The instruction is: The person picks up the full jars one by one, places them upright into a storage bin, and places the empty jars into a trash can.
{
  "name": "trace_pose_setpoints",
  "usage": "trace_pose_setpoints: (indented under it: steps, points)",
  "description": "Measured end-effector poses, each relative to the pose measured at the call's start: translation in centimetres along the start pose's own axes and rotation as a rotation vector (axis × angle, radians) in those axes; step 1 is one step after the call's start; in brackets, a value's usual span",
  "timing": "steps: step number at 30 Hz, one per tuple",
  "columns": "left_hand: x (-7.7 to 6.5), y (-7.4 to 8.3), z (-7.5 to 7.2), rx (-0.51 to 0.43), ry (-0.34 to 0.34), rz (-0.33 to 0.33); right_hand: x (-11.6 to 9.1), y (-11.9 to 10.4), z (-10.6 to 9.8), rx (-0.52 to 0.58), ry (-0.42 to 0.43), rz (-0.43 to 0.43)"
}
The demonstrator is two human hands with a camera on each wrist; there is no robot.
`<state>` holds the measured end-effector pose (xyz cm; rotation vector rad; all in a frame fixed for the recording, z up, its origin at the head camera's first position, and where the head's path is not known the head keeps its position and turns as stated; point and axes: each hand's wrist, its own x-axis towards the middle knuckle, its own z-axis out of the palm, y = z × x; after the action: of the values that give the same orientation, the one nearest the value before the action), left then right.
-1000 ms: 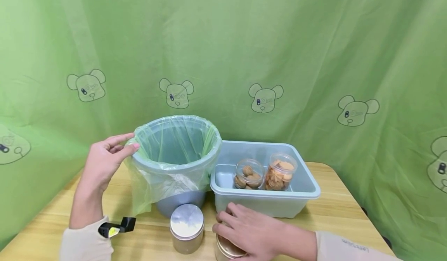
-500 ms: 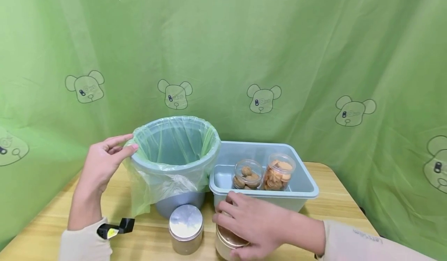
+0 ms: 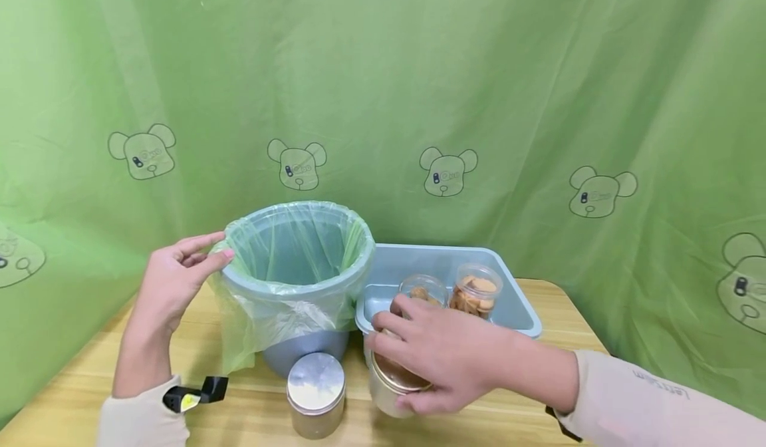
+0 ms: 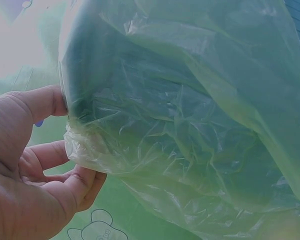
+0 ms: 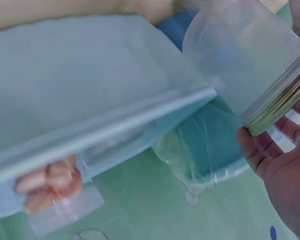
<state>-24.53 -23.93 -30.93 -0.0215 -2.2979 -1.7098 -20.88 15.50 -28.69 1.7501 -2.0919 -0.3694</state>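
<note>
1 translucent jar (image 3: pixel 381 399) is held in front of the blue tub (image 3: pixel 439 250), its gold lid (image 3: pixel 396 374) gripped by the curled fingers of the right hand (image 3: pixel 439 354). The bag-lined bin (image 3: pixel 299 290) is pinched at its rim by the left hand (image 3: pixel 179 271); the jar could be dropped if its lid loosens.

Bright light is filling head view, glinting on green liner (image 3: pixel 299 315); wrist views are looking dimmer, right one blurring cookie jar (image 5: pixel 60 194).
</note>
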Motion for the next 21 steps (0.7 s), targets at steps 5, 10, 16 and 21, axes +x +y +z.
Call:
trace_pose_setpoints:
  steps: [5,10,16,21]
  points:
    - [0.0,0.0,0.0,-0.002,0.001,-0.006,0.4,1.0,-1.9,0.012,0.012,0.014]
    - [0.0,0.0,0.0,-0.002,0.004,-0.003,0.8,1.9,-3.8,0.035,-0.006,0.055]
    - [0.0,0.0,0.0,-0.005,0.002,-0.002,1.5,3.1,-5.9,0.038,0.016,0.063]
    - [0.0,0.1,0.0,-0.002,0.003,-0.001,2.2,4.3,-7.8,0.059,0.021,0.097]
